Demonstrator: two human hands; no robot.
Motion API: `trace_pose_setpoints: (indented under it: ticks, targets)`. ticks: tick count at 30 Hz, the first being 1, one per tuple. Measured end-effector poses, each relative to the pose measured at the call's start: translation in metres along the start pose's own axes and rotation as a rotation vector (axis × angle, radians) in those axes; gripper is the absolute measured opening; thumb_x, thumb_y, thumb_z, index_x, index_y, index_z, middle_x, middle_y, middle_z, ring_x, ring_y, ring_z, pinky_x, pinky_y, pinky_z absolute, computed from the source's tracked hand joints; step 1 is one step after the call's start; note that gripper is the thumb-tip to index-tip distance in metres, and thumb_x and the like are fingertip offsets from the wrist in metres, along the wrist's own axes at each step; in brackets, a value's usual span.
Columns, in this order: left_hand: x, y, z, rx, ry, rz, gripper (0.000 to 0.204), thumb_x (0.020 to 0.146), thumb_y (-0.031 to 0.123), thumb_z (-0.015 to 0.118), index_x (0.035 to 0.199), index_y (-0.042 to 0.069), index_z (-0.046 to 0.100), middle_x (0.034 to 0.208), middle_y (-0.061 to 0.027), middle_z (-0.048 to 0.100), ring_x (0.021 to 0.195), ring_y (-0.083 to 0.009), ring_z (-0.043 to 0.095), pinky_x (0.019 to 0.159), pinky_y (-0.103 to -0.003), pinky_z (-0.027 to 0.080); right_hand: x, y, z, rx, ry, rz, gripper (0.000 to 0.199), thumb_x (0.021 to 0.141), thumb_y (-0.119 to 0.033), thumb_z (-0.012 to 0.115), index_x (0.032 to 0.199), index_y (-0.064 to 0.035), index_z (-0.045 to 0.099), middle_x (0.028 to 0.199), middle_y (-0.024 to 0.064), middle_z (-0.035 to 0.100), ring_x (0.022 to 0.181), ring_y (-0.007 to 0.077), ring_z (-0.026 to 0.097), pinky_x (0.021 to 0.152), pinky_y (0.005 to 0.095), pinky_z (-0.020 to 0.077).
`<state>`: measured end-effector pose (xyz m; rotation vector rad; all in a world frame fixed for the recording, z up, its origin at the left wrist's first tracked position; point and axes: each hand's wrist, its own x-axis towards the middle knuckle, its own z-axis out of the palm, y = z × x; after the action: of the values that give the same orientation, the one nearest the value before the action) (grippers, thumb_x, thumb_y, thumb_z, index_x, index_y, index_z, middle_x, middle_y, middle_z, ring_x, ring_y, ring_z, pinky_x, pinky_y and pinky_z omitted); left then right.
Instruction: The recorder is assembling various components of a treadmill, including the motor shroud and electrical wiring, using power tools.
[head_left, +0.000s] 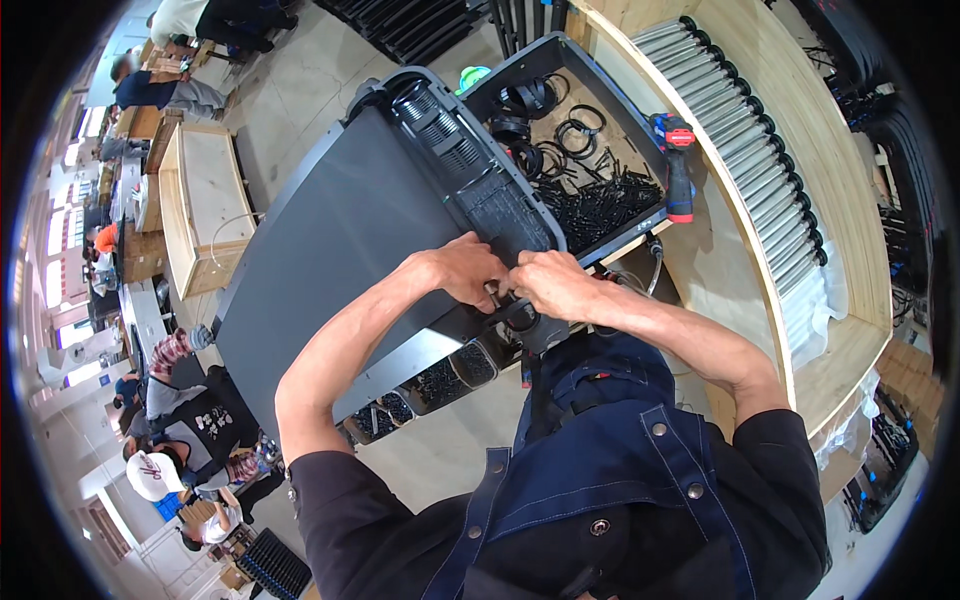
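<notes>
Black machine (330, 220) meets left hand (460, 268) and right hand (555, 286), fingers (522, 275) curled close

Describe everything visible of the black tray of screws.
The black tray is an open, rectangular box with raised walls, apparently plastic. It sits open side up, angled. Black rings lie in its far part, with loose dark screws heaped nearer the person; some brownish bottom shows. A red-and-black power tool is at its right edge; whether they touch is unclear. The right hand is close by.
</notes>
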<state>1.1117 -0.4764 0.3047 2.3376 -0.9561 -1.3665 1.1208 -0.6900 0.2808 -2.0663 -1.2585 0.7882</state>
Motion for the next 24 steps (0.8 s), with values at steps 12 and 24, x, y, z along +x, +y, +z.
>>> trace_pose_setpoints:
  ticks: [12,24]
  targets:
    - [0.001,0.0,0.017,-0.015,0.024,-0.072,0.023,0.085,0.031,0.067,0.097,0.013,0.076,0.094,-0.0071,0.072,0.104,-0.0285,0.058,0.098,-0.042,0.035,-0.081,0.201,-0.047,-0.313,1.128,0.668,0.05,0.086,-0.024,0.075,0.124,0.0033,0.059,0.11,0.0239,0.063,0.102,0.0424,0.063,0.092,0.0505,0.0488]
    - [0.004,0.009,-0.001,-0.07,-0.086,-0.185,0.023,0.086,0.031,0.069,0.1,0.014,0.076,0.099,-0.0043,0.071,0.107,-0.0265,0.056,0.099,-0.04,0.034,-0.142,0.166,-0.068,0.646,1.017,0.449,0.05,0.083,-0.025,0.082,0.124,-0.0021,0.065,0.105,0.01,0.07,0.098,0.0175,0.067,0.09,0.0328,0.0533]
